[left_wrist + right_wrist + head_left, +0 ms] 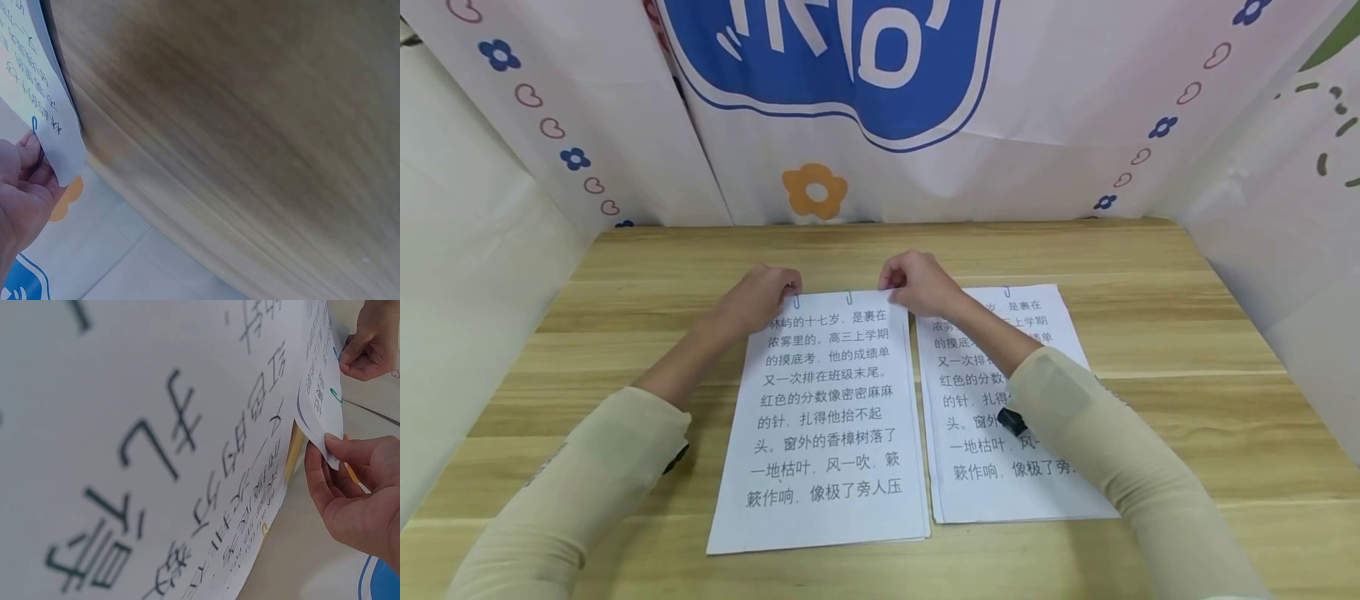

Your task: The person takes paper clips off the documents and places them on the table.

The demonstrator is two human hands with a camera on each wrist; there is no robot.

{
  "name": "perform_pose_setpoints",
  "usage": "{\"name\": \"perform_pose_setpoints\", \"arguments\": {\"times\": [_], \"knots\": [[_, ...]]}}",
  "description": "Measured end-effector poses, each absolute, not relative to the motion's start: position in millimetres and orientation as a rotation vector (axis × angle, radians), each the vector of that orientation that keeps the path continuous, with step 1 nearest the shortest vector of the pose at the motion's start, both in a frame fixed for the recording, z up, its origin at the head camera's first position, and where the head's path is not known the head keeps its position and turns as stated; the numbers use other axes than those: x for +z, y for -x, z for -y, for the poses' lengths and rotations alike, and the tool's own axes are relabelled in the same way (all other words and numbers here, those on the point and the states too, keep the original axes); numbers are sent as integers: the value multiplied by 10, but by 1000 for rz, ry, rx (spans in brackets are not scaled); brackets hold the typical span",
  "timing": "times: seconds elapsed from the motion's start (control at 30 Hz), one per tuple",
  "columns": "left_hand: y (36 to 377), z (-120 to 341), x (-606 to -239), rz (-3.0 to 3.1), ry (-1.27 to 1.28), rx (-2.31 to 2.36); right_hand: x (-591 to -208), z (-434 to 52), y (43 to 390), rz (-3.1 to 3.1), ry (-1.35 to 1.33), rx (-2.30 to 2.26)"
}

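A stack of printed paper sheets (827, 525) lies left of centre, with a blue paper clip (34, 124) and a green paper clip (335, 394) on its top edge. My left hand (758, 298) pinches that edge near the top left corner, beside the blue clip. At the top right corner my right hand (919, 283) pinches the sheets between thumb and fingers. The corner bends a little there, as the right wrist view shows. A second stack of printed sheets (1022, 504) lies to the right, partly under my right forearm. A yellow paper clip (265, 530) sits on its top edge.
The stacks lie side by side on a wood-grain table (820, 575), a narrow gap between them. Behind the table's far edge hangs a white printed cloth (1000, 179) with a blue sign and flowers. White sheeting (467, 183) closes off both sides.
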State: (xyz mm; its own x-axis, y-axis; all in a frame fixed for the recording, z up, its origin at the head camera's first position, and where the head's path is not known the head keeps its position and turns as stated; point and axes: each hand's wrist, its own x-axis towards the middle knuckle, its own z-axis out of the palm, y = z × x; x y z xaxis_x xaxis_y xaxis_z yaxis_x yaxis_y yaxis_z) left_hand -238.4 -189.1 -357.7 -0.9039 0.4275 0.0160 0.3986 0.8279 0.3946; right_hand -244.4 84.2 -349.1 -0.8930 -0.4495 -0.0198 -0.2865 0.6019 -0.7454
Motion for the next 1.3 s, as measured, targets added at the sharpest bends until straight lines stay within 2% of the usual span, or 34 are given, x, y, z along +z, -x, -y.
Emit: {"name": "perform_pose_setpoints", "arguments": {"times": [0.37,1.3], "knots": [[2358,1883,-3548,-2958,-679,621,-3510,-834,2456,-2627,597,-1169],[2431,2013,-3545,-2790,-428,1006,-3459,-867,2446,-2627,591,-1187]]}}
